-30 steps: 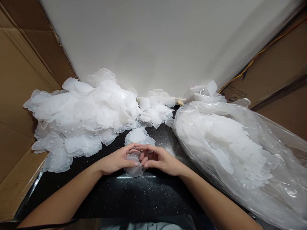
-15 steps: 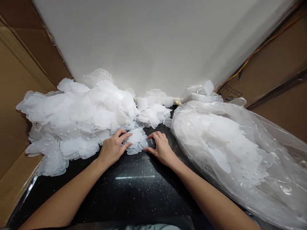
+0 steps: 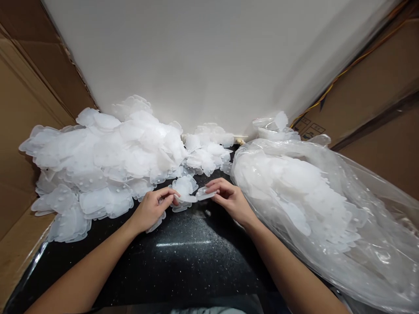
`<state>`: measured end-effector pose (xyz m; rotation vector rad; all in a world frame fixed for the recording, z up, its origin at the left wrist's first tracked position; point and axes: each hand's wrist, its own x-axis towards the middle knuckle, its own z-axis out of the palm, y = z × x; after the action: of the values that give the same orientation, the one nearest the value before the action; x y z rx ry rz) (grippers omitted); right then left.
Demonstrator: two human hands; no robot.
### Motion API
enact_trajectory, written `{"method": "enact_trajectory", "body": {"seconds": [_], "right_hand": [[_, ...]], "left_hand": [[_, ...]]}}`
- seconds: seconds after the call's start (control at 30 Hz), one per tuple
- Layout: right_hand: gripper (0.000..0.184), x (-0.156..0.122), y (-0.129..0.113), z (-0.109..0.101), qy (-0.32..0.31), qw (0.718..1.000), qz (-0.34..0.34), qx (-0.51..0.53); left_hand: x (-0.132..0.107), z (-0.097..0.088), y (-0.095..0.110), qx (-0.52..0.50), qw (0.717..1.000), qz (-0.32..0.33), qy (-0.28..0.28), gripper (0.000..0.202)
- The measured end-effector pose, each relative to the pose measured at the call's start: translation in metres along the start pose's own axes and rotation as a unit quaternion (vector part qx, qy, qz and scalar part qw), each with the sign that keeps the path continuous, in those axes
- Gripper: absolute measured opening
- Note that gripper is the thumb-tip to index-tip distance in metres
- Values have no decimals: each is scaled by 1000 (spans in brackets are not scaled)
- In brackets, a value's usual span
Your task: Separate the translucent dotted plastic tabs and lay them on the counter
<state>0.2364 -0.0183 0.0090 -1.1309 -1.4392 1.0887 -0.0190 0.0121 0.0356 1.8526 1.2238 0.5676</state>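
Note:
Thin frosted plastic pieces with rounded edges are in both hands, over a black speckled countertop (image 3: 183, 266). My left hand (image 3: 155, 207) pinches one edge of a piece between thumb and fingers. My right hand (image 3: 229, 198) is closed on frosted plastic pieces (image 3: 205, 194), held slightly tilted above the counter. Whether the two hands share one piece I cannot tell. Just behind them lies a small stack of the same pieces (image 3: 185, 185). Another piece (image 3: 156, 223) shows below my left hand, partly hidden by it.
A large heap of frosted pieces (image 3: 98, 148) covers the left side, with a smaller pile (image 3: 207, 152) at the back. On the right lies a clear plastic bag (image 3: 327, 261) full of them. Cardboard boxes (image 3: 29, 109) flank the counter; a white wall (image 3: 209, 65) stands behind.
Both hands were apart around the small stack; now they have closed on frosted pieces and lifted them a little off it. A piece now shows under my left hand.

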Motion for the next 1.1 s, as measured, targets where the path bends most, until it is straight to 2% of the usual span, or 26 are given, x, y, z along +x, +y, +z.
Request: {"method": "enact_trajectory", "body": {"seconds": [0.13, 0.2, 0.27, 0.33, 0.4, 0.57, 0.73, 0.97, 1.03, 1.1], "right_hand": [[15, -1, -3, -1, -99, 992, 51, 62], [17, -1, 1, 2, -118, 986, 93, 69], [18, -1, 6, 5, -106, 983, 124, 85], [33, -2, 11, 7, -88, 980, 137, 111], [44, -2, 13, 7, -85, 976, 146, 138], [42, -1, 14, 2, -106, 961, 182, 181], [42, 0, 15, 1, -109, 955, 190, 201], [38, 0, 14, 2, -112, 967, 181, 142], [29, 0, 13, 1, -110, 979, 153, 76], [19, -1, 10, -2, -107, 988, 115, -6]], "left_hand": [[1, -2, -2, -57, 997, -33, -32, 36], [2, -3, -3, -65, 995, -48, -50, 31], [2, -4, -3, -80, 991, -80, -68, 38], [2, -5, -3, -88, 988, -103, -75, 46], [2, -6, -2, -84, 988, -108, -70, 43], [4, -6, -4, -120, 984, -118, -53, 39], [4, -6, -5, -142, 981, -115, -57, 40], [6, -8, -3, -89, 984, -121, -94, 40], [6, -9, -3, -48, 990, -92, -97, 35], [4, -10, -2, 31, 996, -41, -67, 26]]}}
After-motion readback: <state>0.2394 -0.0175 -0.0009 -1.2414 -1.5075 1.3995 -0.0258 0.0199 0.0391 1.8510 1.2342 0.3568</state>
